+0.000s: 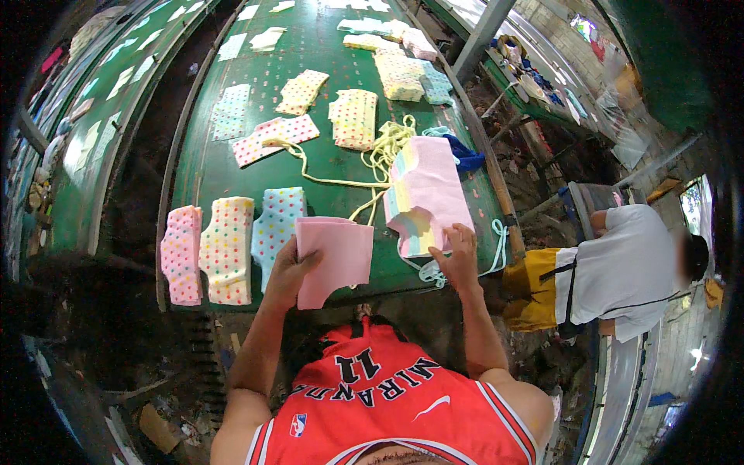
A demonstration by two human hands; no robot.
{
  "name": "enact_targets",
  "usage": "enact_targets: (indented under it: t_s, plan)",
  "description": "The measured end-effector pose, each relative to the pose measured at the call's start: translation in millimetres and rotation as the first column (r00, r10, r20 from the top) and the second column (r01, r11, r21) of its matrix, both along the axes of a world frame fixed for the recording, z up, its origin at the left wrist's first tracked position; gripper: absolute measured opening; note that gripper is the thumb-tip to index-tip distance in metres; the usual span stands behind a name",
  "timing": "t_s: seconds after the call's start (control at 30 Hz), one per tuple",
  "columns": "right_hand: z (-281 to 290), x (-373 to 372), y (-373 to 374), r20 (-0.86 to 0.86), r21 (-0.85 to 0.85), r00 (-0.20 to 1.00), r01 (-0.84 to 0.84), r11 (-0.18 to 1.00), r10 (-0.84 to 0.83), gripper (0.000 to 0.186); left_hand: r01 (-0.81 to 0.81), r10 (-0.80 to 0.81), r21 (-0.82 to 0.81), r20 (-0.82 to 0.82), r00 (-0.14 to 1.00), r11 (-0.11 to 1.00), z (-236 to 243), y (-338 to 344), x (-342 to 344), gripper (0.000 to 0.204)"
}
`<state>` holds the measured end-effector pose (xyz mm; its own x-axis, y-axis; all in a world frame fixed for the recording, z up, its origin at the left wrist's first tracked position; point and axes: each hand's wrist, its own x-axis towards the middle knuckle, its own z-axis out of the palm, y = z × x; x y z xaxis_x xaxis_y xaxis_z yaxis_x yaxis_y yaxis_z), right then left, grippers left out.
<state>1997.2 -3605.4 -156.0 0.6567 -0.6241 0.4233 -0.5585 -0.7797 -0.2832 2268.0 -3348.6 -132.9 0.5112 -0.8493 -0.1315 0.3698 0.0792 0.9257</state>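
Left grip (288,273) holds one plain pink cloth piece (338,252), its lower edge cut in a curve, over the near edge of the green tabletop (325,204). Right grip (460,254) touches one striped pink stack (438,182); whether pinching, I cannot tell. Leftward I count three dotted piles (226,252): pink, cream, blue.

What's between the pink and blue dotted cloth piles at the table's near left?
In the head view: a cream dotted cloth pile, lying between them.
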Motion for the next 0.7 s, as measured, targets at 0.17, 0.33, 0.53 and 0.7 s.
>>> enact_targets:
  t_s: [0.17,0.33,0.53,0.7]
  plan:
    - [-10.2,4.1,-15.8,-0.020,-0.043,0.999,-0.043,0.998,0.042,0.055,0.028,-0.028,0.009,-0.009,1.000,1.000,-12.9,-41.2,-6.4,0.037]
    - [-5.0,40.8,-46.3,0.005,0.000,0.986,-0.164,0.986,0.164,0.047,0.030,-0.029,0.052,-0.019,0.999,0.998,-25.1,-67.0,-15.3,0.036]
    - [1.4,70.9,-66.0,-0.108,-0.099,0.969,-0.235,0.967,0.225,0.041,-0.006,0.007,0.063,-0.010,1.000,0.998,-36.3,-68.6,-25.8,0.043]
    - [6.7,66.4,-80.6,-0.127,0.043,0.949,-0.285,0.958,0.288,0.039,-0.079,0.084,0.060,-0.084,0.993,0.995,-43.8,-56.0,-24.8,0.040]
